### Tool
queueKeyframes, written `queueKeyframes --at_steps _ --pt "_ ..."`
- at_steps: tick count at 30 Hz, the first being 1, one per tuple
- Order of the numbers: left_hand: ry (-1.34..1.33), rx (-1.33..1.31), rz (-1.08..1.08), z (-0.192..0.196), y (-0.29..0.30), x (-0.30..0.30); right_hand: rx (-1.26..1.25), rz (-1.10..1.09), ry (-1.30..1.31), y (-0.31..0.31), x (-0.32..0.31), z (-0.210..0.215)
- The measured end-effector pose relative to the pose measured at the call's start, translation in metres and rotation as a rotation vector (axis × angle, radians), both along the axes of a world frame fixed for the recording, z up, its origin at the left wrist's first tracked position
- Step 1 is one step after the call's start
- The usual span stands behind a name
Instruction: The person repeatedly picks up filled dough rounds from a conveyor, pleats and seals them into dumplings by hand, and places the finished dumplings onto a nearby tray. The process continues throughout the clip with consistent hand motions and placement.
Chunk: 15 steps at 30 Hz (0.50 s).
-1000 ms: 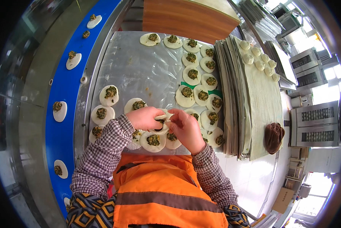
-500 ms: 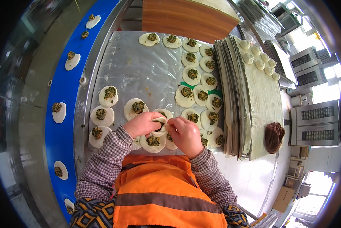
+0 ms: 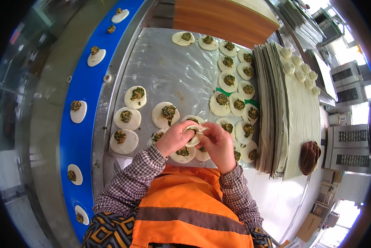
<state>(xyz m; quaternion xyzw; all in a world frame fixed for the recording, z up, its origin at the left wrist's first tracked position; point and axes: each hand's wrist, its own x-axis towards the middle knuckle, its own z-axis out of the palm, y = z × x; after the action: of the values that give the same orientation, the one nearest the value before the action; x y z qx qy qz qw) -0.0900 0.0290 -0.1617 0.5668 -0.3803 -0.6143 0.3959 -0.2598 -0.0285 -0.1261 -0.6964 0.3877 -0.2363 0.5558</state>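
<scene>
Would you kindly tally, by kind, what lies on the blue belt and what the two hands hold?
Filled dough rounds on the blue belt: 5
Lump of filling on the belt, seemingly without dough: 1
Dough piece pinched between left hand and right hand: 1
Total: 7

Person's clothing: orange high-visibility vest [image 3: 185, 206] with grey reflective band [image 3: 193, 217]; small-checked brown-and-white shirt sleeves [image 3: 129, 184] buttoned at cuffs; bare left hand [image 3: 175, 138] and right hand [image 3: 218, 144].
</scene>
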Motion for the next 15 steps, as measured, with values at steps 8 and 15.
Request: queueKeyframes --at_steps 8,15 --pt "-0.146 -0.076 -0.167 0.005 -0.01 0.014 -0.049 0.024 -0.01 0.004 0.003 -0.003" --pt "0.582 -0.063 0.141 0.01 -0.001 0.002 0.192 -0.091 -0.151 0.0 0.002 -0.001"
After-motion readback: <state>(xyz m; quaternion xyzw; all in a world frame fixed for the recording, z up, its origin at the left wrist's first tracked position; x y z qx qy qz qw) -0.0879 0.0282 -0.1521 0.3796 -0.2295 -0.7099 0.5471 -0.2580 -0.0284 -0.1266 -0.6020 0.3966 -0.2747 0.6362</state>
